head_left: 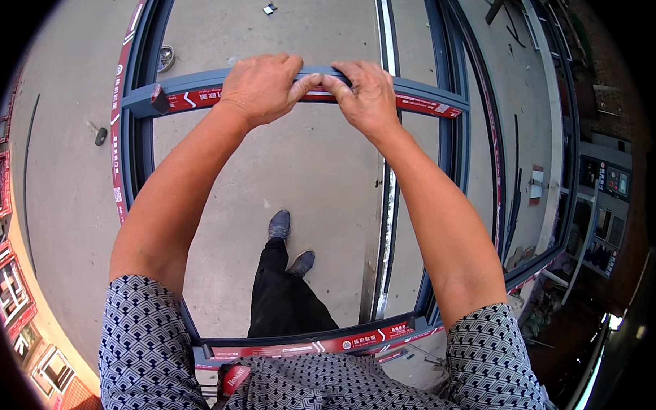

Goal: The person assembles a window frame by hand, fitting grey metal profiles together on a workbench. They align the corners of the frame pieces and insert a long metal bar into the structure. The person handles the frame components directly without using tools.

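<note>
A large grey window frame (129, 150) surrounds the space before me, its profiles partly covered with red printed protective film. My left hand (261, 92) wraps over the frame's crossbar (429, 93), left of its middle, with the thumb on the near side. Close beside it, my right hand (367, 95) is closed on the same crossbar, fingers bent over the top. The two thumbs almost meet along the near face. A short dark strip shows by the right fingers, but what it is stays unclear. Red film (201, 99) covers the crossbar's near face.
A hammer (100, 135) lies on the floor at left. Beyond the crossbar stand a small round tin (166, 57) and a small flat object (269, 9). A long metal rail (379, 275) runs below the frame. Machinery with a control panel (616, 182) stands far right.
</note>
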Demonstrator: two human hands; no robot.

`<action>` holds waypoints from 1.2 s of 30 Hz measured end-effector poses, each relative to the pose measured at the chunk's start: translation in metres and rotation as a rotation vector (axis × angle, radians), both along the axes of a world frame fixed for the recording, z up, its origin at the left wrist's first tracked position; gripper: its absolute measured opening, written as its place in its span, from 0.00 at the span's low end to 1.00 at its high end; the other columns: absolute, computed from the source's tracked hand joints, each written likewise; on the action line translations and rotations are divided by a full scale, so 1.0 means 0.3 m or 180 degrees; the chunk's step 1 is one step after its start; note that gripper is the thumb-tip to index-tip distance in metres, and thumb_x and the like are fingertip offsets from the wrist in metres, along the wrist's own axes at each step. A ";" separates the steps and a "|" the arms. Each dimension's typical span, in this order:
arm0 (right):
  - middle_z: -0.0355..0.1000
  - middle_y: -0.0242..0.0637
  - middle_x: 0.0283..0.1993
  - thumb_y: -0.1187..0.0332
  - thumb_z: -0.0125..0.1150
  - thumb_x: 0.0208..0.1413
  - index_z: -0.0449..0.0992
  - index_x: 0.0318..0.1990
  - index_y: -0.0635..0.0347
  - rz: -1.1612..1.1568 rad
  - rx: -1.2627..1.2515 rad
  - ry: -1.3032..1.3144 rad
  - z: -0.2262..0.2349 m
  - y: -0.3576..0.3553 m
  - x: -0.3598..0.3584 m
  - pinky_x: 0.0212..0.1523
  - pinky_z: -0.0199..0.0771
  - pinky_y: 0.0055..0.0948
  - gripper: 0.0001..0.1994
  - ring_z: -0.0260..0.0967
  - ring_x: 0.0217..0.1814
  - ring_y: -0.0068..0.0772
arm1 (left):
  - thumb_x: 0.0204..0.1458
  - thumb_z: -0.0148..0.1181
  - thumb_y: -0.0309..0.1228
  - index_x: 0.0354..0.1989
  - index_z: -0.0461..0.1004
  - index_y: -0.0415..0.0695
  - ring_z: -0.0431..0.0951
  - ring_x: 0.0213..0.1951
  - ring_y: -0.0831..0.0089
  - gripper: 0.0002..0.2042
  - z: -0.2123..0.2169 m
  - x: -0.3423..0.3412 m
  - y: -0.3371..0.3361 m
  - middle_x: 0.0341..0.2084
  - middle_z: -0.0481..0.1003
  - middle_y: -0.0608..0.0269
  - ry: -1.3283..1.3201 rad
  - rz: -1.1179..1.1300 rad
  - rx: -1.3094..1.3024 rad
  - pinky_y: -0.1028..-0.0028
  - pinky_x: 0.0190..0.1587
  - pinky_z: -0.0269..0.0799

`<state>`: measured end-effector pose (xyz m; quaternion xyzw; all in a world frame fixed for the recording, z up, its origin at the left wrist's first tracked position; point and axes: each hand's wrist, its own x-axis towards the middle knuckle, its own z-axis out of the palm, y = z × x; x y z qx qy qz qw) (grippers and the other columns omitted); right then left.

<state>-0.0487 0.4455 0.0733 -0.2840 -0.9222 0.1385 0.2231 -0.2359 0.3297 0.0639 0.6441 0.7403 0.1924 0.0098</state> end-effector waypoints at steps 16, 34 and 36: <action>0.81 0.40 0.50 0.52 0.66 0.65 0.84 0.52 0.56 -0.0476 -0.0223 -0.0728 0.099 0.215 0.359 0.66 0.66 0.44 0.19 0.74 0.59 0.45 | 0.67 0.52 0.60 0.36 0.77 0.44 0.83 0.38 0.52 0.28 0.014 0.026 0.011 0.33 0.82 0.54 0.0164 0.0151 -0.0139 0.56 0.39 0.78; 0.73 0.41 0.67 0.53 0.60 0.68 0.77 0.63 0.57 -0.0849 0.0103 -0.0477 0.058 0.119 0.353 0.80 0.53 0.50 0.23 0.65 0.74 0.44 | 0.69 0.50 0.57 0.41 0.78 0.46 0.83 0.43 0.52 0.24 0.056 0.046 0.020 0.37 0.81 0.55 0.0386 0.0200 -0.0457 0.56 0.43 0.78; 0.72 0.42 0.69 0.53 0.60 0.68 0.76 0.65 0.57 -0.0841 0.0385 -0.0344 0.050 0.088 0.395 0.81 0.52 0.50 0.24 0.64 0.75 0.45 | 0.70 0.50 0.54 0.43 0.77 0.45 0.83 0.43 0.52 0.23 0.065 0.052 0.022 0.37 0.81 0.55 0.0361 0.0157 -0.0468 0.54 0.43 0.77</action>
